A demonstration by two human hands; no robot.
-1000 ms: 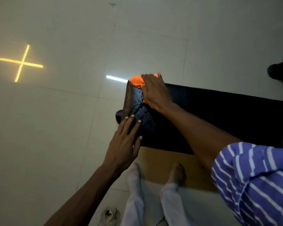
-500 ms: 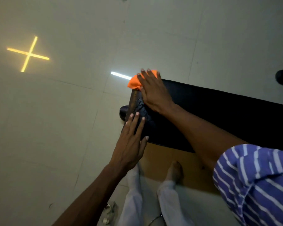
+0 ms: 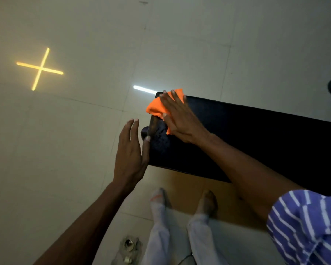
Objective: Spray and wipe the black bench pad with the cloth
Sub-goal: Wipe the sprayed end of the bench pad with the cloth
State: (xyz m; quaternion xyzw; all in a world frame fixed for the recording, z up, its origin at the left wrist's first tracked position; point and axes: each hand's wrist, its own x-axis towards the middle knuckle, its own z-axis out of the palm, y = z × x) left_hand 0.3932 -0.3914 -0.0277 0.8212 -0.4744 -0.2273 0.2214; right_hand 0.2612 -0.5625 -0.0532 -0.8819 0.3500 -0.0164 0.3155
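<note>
Right hand: fingers flat, pressing the orange cloth on the pad's left end.
Left hand: fingers straight, thumb seemingly touching the pad's edge.
Bench pad: black, centre-right of frame.

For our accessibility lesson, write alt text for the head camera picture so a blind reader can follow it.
Seen from above, a person's right hand presses an orange cloth flat on the end of a black bench pad dotted with droplets. The left hand, fingers straight, is at the pad's end edge. A yellow cross of light glows on the tiled floor.
</note>
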